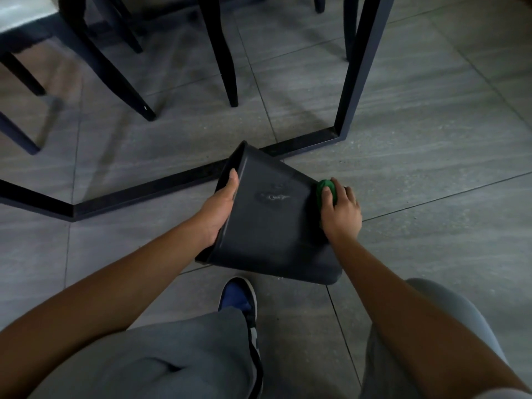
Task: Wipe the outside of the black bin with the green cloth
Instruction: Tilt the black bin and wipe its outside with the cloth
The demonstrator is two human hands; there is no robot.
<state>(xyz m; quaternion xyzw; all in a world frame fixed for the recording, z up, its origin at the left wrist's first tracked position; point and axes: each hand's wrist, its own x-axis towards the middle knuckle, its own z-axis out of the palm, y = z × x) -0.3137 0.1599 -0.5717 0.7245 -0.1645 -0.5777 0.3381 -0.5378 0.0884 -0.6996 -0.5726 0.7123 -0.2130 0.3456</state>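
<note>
The black bin [270,223] lies tipped on its side on the tiled floor, its open mouth facing left and its base to the right. My left hand [220,208] grips the bin's rim, thumb over the outer wall and fingers hidden inside. My right hand [339,211] presses a bunched green cloth [324,189] against the bin's far right edge near the base; most of the cloth is hidden under my fingers. A pale scuffed patch marks the upper wall.
A black metal table frame [172,184] runs along the floor just behind the bin, with an upright leg [359,67] at right. Dark chair legs [227,67] stand beyond. My blue shoe [237,298] and grey-trousered knees are just in front of the bin.
</note>
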